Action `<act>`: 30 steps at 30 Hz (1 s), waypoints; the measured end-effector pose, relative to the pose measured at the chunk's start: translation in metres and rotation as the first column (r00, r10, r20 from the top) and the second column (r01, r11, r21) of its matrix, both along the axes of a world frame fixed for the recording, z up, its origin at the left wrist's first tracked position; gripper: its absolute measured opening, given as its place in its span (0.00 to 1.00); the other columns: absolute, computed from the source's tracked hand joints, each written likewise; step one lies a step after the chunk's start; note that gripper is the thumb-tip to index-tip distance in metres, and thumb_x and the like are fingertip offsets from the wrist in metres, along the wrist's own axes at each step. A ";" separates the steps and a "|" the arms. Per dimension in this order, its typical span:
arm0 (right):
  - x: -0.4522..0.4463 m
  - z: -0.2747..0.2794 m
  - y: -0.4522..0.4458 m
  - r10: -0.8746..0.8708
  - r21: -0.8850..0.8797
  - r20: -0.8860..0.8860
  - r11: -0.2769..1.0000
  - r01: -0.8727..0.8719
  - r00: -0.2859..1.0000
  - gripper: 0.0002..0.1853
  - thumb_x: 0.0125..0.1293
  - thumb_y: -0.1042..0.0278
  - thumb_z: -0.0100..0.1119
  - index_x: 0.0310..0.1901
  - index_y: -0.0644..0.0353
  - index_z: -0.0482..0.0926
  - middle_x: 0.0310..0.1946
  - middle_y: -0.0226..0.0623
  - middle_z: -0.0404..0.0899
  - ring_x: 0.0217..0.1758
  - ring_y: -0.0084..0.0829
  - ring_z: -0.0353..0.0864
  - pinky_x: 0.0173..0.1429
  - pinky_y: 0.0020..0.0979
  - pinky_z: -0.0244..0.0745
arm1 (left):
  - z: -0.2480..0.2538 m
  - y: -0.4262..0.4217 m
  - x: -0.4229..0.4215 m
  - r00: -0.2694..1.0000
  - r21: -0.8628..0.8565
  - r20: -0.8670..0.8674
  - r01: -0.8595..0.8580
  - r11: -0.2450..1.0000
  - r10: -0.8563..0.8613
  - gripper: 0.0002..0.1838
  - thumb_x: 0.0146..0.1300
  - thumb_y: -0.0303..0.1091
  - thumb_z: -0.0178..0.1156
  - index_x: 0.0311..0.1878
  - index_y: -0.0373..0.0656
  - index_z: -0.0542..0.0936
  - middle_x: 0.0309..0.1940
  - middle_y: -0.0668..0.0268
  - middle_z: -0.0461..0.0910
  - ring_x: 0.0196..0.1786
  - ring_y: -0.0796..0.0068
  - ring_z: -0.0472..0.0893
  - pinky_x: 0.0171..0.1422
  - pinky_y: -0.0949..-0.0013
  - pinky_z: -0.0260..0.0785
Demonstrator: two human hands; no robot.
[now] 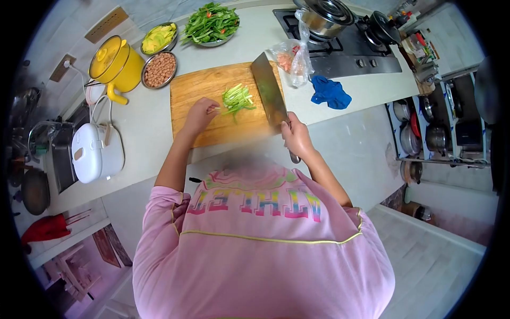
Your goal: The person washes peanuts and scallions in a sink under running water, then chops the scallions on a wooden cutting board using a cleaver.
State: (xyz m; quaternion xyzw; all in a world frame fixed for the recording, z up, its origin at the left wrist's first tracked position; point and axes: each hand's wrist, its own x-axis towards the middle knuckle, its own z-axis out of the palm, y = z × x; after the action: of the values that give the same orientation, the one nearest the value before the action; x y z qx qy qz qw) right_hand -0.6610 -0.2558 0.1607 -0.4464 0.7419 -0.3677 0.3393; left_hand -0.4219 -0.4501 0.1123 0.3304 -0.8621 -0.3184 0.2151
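On a wooden cutting board (191, 85) lies a small pile of cut green stalks (237, 99). My left hand (201, 116) is over the board's left part, fingers pinched on a small pale piece of stalk at their tips, left of the pile. My right hand (297, 137) is wrapped round the handle of a large cleaver (270, 90). The cleaver's blade points away from me along the board's right side, right of the pile and apart from it.
Behind the board stand a bowl of leafy greens (211, 24), a bowl of yellow slices (159, 38), a bowl of brown pieces (159, 69) and a yellow pot (121, 66). A plastic bag (300, 61), blue cloth (330, 92) and stove (350, 58) are right; a white appliance (96, 151) is left.
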 end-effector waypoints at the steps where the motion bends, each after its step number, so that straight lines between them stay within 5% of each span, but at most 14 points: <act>1: 0.000 0.003 -0.004 -0.015 0.016 0.055 1.000 0.014 0.998 0.09 0.63 0.69 0.46 0.43 0.62 0.67 0.15 0.47 0.73 0.18 0.43 0.76 0.26 0.40 0.69 | -0.003 0.000 0.001 1.000 0.002 0.027 -0.007 1.000 0.007 0.07 0.53 0.28 0.62 0.35 0.39 0.78 0.28 0.63 0.75 0.31 0.73 0.74 0.36 0.71 0.67; 6: -0.007 0.003 -0.014 -0.018 0.042 0.067 0.999 0.015 0.998 0.09 0.63 0.70 0.45 0.42 0.63 0.66 0.13 0.42 0.71 0.12 0.35 0.74 0.20 0.36 0.68 | 0.006 0.007 -0.002 0.987 0.129 0.066 -0.152 0.980 0.145 0.07 0.51 0.27 0.62 0.35 0.39 0.77 0.29 0.62 0.74 0.30 0.70 0.74 0.36 0.70 0.68; 11: -0.012 0.009 -0.019 -0.025 0.102 0.122 0.995 0.012 0.992 0.09 0.63 0.70 0.44 0.41 0.64 0.65 0.14 0.42 0.72 0.12 0.34 0.73 0.19 0.36 0.68 | -0.005 0.011 -0.008 0.989 0.031 -0.029 -0.144 0.989 0.145 0.08 0.48 0.25 0.61 0.33 0.40 0.75 0.26 0.60 0.73 0.30 0.64 0.75 0.35 0.66 0.68; 15: -0.012 0.008 -0.018 -0.001 0.111 0.056 0.994 -0.005 0.998 0.09 0.63 0.69 0.44 0.42 0.64 0.64 0.13 0.43 0.72 0.12 0.35 0.73 0.19 0.36 0.68 | -0.009 0.003 -0.003 0.983 0.016 0.122 -0.142 0.990 0.139 0.08 0.43 0.23 0.58 0.29 0.39 0.72 0.25 0.57 0.73 0.31 0.59 0.74 0.34 0.63 0.67; 18: -0.013 0.013 -0.018 -0.010 0.110 0.079 0.994 0.001 0.997 0.09 0.63 0.69 0.44 0.42 0.64 0.64 0.14 0.44 0.72 0.12 0.36 0.73 0.20 0.37 0.68 | -0.001 0.004 -0.002 0.980 -0.110 0.171 -0.088 0.990 0.106 0.07 0.43 0.23 0.57 0.28 0.39 0.72 0.21 0.61 0.70 0.26 0.66 0.73 0.32 0.67 0.65; 21: -0.015 0.007 -0.018 0.003 0.092 0.048 0.996 -0.007 0.999 0.09 0.63 0.69 0.44 0.41 0.64 0.64 0.14 0.45 0.72 0.13 0.38 0.74 0.21 0.38 0.69 | 0.014 0.009 -0.008 0.966 0.112 0.236 -0.132 0.985 0.102 0.07 0.42 0.23 0.57 0.27 0.39 0.71 0.20 0.59 0.70 0.26 0.61 0.72 0.31 0.65 0.64; 27: -0.017 0.009 -0.017 -0.023 0.134 0.090 0.991 0.011 0.996 0.08 0.62 0.69 0.44 0.40 0.64 0.64 0.15 0.48 0.73 0.15 0.42 0.75 0.25 0.40 0.70 | 0.026 0.021 -0.070 0.994 -0.194 -0.049 0.088 0.977 -0.100 0.07 0.46 0.23 0.58 0.30 0.39 0.72 0.24 0.57 0.71 0.31 0.57 0.73 0.35 0.61 0.66; 30: -0.021 -0.002 -0.017 0.005 0.073 0.057 0.997 -0.009 0.998 0.10 0.62 0.68 0.45 0.43 0.62 0.67 0.16 0.37 0.70 0.13 0.29 0.71 0.20 0.31 0.68 | 0.024 0.016 -0.073 0.993 -0.210 -0.096 0.049 0.976 -0.070 0.07 0.49 0.26 0.61 0.31 0.39 0.73 0.27 0.58 0.73 0.34 0.57 0.73 0.39 0.61 0.66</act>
State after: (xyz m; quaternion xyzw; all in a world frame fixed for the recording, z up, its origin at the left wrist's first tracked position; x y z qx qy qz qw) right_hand -0.6815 -0.2724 0.1586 -0.4257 0.7435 -0.3515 0.3775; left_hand -0.4953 -0.4336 0.1366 0.2634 -0.8879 -0.2497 0.2827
